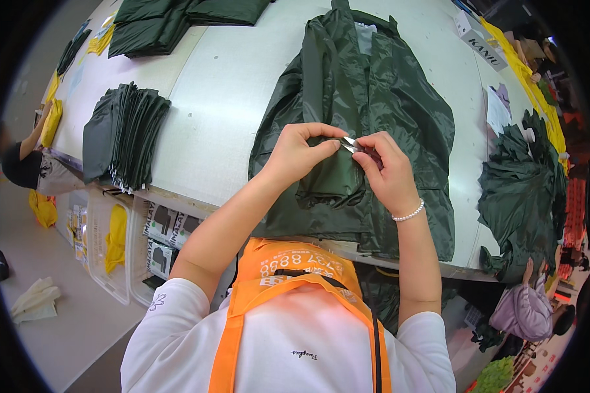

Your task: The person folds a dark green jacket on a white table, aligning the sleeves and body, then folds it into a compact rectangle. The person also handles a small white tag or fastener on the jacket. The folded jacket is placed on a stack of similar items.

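A dark green raincoat-like jacket [406,111] is spread on the white table [210,85] in front of me, its collar at the far end. Over its middle, my right hand [388,169] grips small silver thread snips [350,145], their blades pointing left. My left hand [296,152] is closed in a pinch right beside the blade tips. Whatever those fingertips hold is too small to make out. Below both hands, a sleeve [332,173] of the jacket lies folded across its front.
Left of the jacket stands a stack of folded dark green garments [126,134]; more folded pieces [154,26] lie far left. Crumpled dark green cloth [518,177] hangs over the right edge near a white box [480,40]. Plastic bins [115,281] sit below left. Co-workers are at both sides.
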Action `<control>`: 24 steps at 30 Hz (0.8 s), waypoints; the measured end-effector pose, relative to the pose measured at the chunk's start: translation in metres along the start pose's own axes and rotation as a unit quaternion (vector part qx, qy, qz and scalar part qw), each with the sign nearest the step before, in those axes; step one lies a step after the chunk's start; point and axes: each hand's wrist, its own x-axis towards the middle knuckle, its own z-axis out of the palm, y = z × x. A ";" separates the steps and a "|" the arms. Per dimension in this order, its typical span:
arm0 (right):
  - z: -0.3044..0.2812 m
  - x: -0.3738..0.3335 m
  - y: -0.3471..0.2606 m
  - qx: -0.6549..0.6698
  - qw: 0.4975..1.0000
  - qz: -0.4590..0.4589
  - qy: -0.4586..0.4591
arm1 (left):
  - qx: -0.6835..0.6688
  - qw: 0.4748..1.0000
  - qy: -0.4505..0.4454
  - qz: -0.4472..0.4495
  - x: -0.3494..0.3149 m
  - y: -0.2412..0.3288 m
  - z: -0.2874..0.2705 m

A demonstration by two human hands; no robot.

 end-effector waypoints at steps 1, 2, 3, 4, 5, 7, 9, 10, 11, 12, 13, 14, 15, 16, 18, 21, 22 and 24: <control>0.000 0.001 -0.001 -0.005 1.000 -0.014 0.003 | -0.030 1.000 0.000 0.004 0.000 0.000 0.000; 0.000 0.002 -0.001 -0.010 1.000 -0.026 0.006 | -0.077 0.997 -0.005 -0.009 0.000 0.000 -0.001; 0.001 0.002 -0.001 -0.011 0.999 -0.032 0.010 | -0.123 0.992 -0.011 -0.023 0.001 0.000 -0.002; 0.001 0.002 -0.001 -0.012 0.999 -0.038 0.014 | -0.169 0.985 -0.017 -0.037 0.001 0.000 -0.002; 0.002 0.003 -0.001 -0.012 0.999 -0.044 0.018 | -0.177 0.983 -0.019 -0.040 0.002 0.001 -0.003; 0.002 0.004 -0.002 -0.008 0.998 -0.054 0.024 | -0.192 0.980 -0.024 -0.045 0.003 0.003 -0.004; 0.003 0.006 -0.003 -0.002 0.998 -0.060 0.022 | -0.205 0.977 -0.025 -0.055 0.003 0.003 -0.005; 0.004 0.007 -0.003 0.003 0.998 -0.062 0.019 | -0.211 0.975 -0.026 -0.061 0.003 0.003 -0.006; 0.003 0.007 -0.003 0.006 0.998 -0.062 0.016 | -0.201 0.977 -0.030 -0.059 0.003 0.004 -0.006; 0.002 0.008 -0.004 -0.004 0.998 -0.065 0.011 | -0.190 0.979 -0.035 -0.058 0.003 0.006 -0.006; 0.001 0.009 -0.004 -0.013 0.998 -0.068 0.006 | -0.179 0.981 -0.040 -0.057 0.003 0.007 -0.005; 0.000 0.009 -0.004 -0.022 0.997 -0.071 0.001 | -0.178 0.982 -0.039 -0.048 0.003 0.008 -0.004; 0.000 0.010 -0.005 -0.025 0.997 -0.070 -0.002 | -0.176 0.983 -0.038 -0.040 0.003 0.009 -0.002; -0.001 0.011 -0.006 -0.028 0.997 -0.068 -0.006 | -0.175 0.983 -0.037 -0.031 0.003 0.009 -0.002; -0.002 0.011 -0.005 -0.030 0.997 -0.065 -0.011 | -0.182 0.982 -0.045 -0.035 0.004 0.008 -0.003; -0.003 0.012 -0.005 -0.031 0.997 -0.065 -0.013 | -0.183 0.981 -0.048 -0.041 0.005 0.010 -0.004; -0.003 0.011 -0.005 -0.034 0.997 -0.066 -0.013 | -0.181 0.981 -0.048 -0.044 0.005 0.010 -0.004; -0.002 0.012 -0.004 -0.038 0.997 -0.071 -0.012 | -0.186 0.981 -0.042 -0.044 0.005 0.011 -0.003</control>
